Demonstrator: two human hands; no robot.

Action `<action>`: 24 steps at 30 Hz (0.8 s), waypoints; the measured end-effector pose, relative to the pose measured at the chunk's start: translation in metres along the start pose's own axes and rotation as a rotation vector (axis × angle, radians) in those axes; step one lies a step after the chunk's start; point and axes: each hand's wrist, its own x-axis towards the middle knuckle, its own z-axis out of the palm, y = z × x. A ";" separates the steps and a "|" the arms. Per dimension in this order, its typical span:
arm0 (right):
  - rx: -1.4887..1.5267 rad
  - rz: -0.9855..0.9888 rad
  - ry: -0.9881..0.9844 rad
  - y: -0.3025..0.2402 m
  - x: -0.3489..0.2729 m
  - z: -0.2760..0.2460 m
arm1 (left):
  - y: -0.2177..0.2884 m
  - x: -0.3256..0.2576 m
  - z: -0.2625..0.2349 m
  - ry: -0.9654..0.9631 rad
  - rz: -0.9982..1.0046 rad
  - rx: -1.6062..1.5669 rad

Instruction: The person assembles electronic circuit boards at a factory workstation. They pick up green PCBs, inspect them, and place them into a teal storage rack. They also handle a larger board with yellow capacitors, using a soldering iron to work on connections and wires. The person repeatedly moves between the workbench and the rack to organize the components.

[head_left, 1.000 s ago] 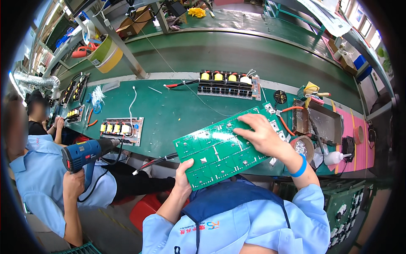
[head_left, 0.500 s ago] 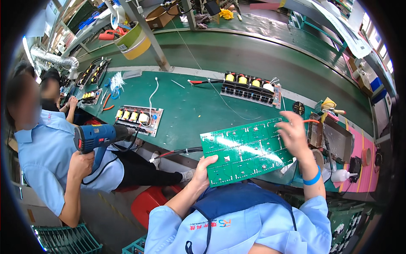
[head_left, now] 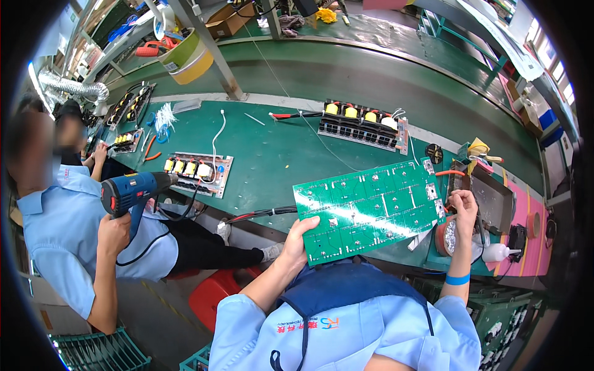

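A large green circuit board [head_left: 365,213], solder side up with a bright glare streak across it, is tilted in front of my chest. My left hand [head_left: 298,242] grips its lower left corner, thumb on top and fingers hidden underneath. A bundle of black and red wires [head_left: 263,213] comes out from under its left edge. Just right of the board, my right hand [head_left: 463,204] is closed with its fingertips pinched together; what is in them, if anything, is too small to make out. A metal tray [head_left: 495,201] and a round tin [head_left: 444,238] are beside that hand.
Two component-filled boards, one far [head_left: 362,127] and one left [head_left: 197,174], lie on the green bench [head_left: 260,167]. At left a co-worker holds a blue heat gun [head_left: 135,193]. A white squeeze bottle [head_left: 498,252] and pink mat [head_left: 529,229] are at right.
My right hand has left the board's right edge, moving right and down toward the tray, its spread fingers now pinched. My left hand still holds the board.
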 end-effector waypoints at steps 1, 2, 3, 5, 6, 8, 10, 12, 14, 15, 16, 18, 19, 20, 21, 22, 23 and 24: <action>0.109 0.057 0.014 0.006 -0.002 0.000 | -0.001 0.003 -0.002 -0.001 -0.016 -0.020; 0.219 0.113 0.029 0.011 -0.006 0.003 | -0.002 0.006 -0.004 -0.001 -0.033 -0.040; 0.330 0.166 0.043 0.011 -0.009 0.009 | -0.002 0.008 -0.003 -0.002 -0.048 -0.060; 0.421 0.217 -0.029 0.016 -0.011 0.018 | 0.000 0.008 0.000 0.012 -0.053 -0.082; 0.535 0.282 0.009 0.012 -0.013 0.027 | 0.002 0.008 0.003 0.014 -0.060 -0.097; 0.760 0.434 0.024 0.015 -0.019 0.034 | 0.006 0.006 0.012 0.008 -0.050 -0.096; 0.922 0.600 -0.030 0.040 -0.028 0.040 | 0.006 0.007 0.012 0.009 -0.048 -0.098; 1.032 0.560 -0.197 0.039 -0.039 0.053 | 0.004 0.008 0.008 0.015 -0.042 -0.101; 1.179 0.714 -0.249 0.053 -0.036 0.066 | 0.001 0.012 0.007 -0.012 -0.041 -0.106; 1.228 0.690 -0.309 0.045 -0.036 0.074 | 0.002 0.011 0.009 -0.007 -0.036 -0.103; 1.275 0.662 -0.368 0.037 -0.036 0.079 | 0.002 0.011 0.008 -0.011 -0.024 -0.099; 1.327 0.724 -0.348 0.019 -0.037 0.088 | 0.001 0.010 0.008 -0.021 0.008 -0.094; 1.354 0.757 -0.341 0.013 -0.037 0.091 | 0.001 0.009 0.007 -0.027 0.012 -0.089; 1.377 0.767 -0.350 0.012 -0.037 0.092 | 0.001 0.011 0.006 -0.045 0.019 -0.089; 1.403 0.779 -0.360 0.012 -0.037 0.093 | 0.001 0.011 0.004 -0.059 0.027 -0.087; 1.430 0.791 -0.372 0.012 -0.037 0.094 | 0.000 0.012 0.005 -0.060 0.041 -0.078; 1.426 0.789 -0.356 0.010 -0.037 0.093 | -0.002 0.014 0.006 -0.056 0.048 -0.068; 1.426 0.794 -0.348 0.007 -0.037 0.095 | -0.002 0.014 0.004 -0.045 0.060 -0.056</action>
